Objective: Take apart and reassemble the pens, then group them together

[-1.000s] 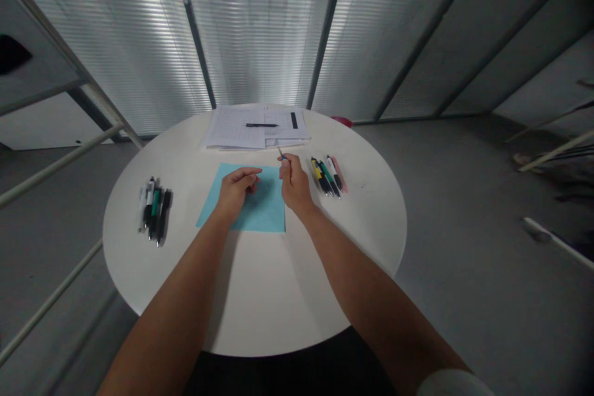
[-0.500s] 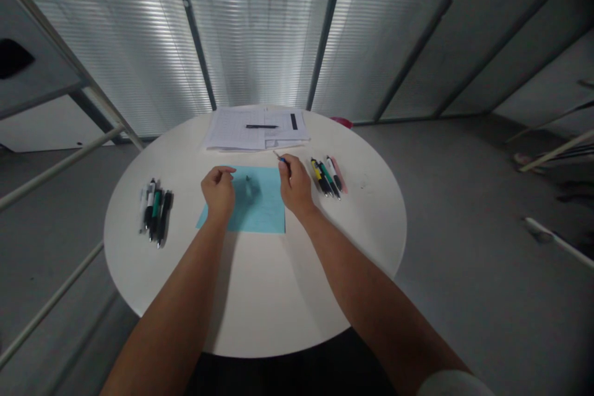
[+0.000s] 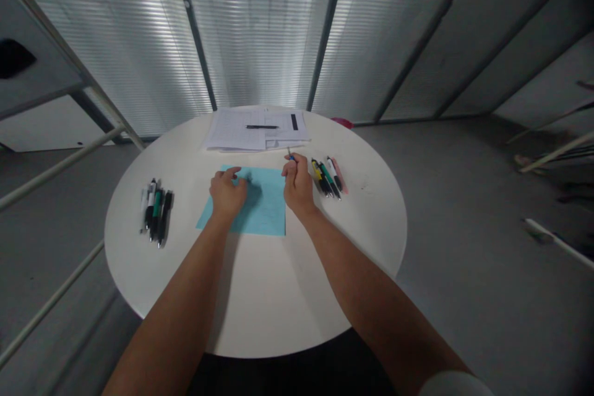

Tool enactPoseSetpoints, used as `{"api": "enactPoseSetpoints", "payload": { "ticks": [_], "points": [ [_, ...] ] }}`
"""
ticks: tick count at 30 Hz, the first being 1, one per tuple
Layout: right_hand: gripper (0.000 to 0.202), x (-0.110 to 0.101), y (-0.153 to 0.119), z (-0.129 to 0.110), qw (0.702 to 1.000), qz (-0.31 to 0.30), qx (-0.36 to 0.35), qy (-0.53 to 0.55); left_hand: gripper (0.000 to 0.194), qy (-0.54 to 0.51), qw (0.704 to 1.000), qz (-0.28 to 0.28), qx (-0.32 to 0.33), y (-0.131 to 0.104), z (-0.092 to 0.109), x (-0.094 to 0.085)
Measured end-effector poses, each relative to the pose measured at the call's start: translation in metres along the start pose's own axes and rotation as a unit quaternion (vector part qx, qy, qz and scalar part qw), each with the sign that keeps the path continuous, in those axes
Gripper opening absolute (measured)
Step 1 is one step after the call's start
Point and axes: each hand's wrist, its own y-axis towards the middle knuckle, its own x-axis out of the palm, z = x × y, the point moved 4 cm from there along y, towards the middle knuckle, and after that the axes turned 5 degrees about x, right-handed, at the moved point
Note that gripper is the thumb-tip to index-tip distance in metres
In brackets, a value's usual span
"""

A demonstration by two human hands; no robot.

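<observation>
A sheet of light blue paper (image 3: 264, 216) lies on the round white table (image 3: 273, 297). My left hand (image 3: 228, 195) is over the sheet's left half, thumb and forefinger apart and holding nothing that I can see. Just beyond those fingertips is a small dark piece (image 3: 249, 177) on the paper, too blurred to name. At the sheet's right edge my right hand (image 3: 298, 189) is closed around a thin pen-like piece (image 3: 290, 154), with a pale tip and a blue part showing above the fingers. The rest of it is hidden in the hand.
Several pens (image 3: 156, 213) lie together at the left of the table. More pens (image 3: 327, 177), yellow, green and white, rest close to my right hand beside a pink strip (image 3: 340, 174). Behind the blue sheet are printed papers (image 3: 236, 130) with a black pen (image 3: 262, 127) on top.
My left hand has moved right over the blue sheet, and its fingers have spread. The thin piece in my right hand has swung to point more upright.
</observation>
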Motion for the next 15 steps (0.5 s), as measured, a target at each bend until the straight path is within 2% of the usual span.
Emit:
{"api": "enactPoseSetpoints", "payload": {
  "ticks": [7, 11, 15],
  "points": [
    [0.030, 0.004, 0.002, 0.001, 0.995, 0.010, 0.031, 0.090, 0.043, 0.063, 0.996, -0.062, 0.018, -0.003, 0.003, 0.003],
    [0.028, 0.010, 0.003, 0.003, 0.987, -0.017, 0.052, 0.148, 0.042, 0.077, 0.994, -0.079, 0.022, -0.004, 0.004, 0.004],
    [0.027, 0.012, 0.003, 0.003, 0.984, -0.040, 0.063, 0.161, 0.040, 0.093, 0.992, -0.085, 0.030, -0.004, 0.005, 0.005]
  ]
}}
